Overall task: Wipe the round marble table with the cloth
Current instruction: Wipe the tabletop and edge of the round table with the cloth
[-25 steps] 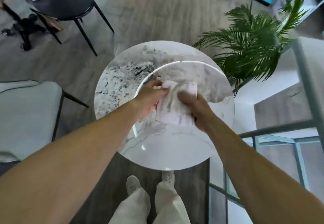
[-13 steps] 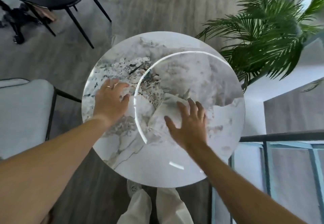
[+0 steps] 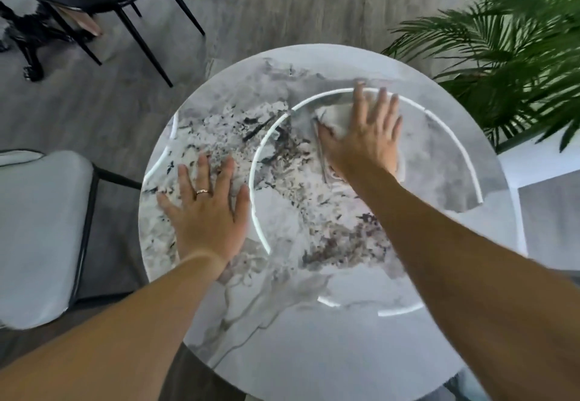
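Your round marble table point(image 3: 314, 322) fills the view, with the palm plant point(image 3: 508, 55) just off its far right edge. Your right hand point(image 3: 365, 137) lies flat, fingers spread, pressing the cloth point(image 3: 334, 118) onto the table's far half — pinned, not pinched. Your left hand point(image 3: 207, 212) rests open and empty on the table's left side, bracing. You look mid-wipe; next, sweep the cloth toward the unwiped near edge — keep pressure even
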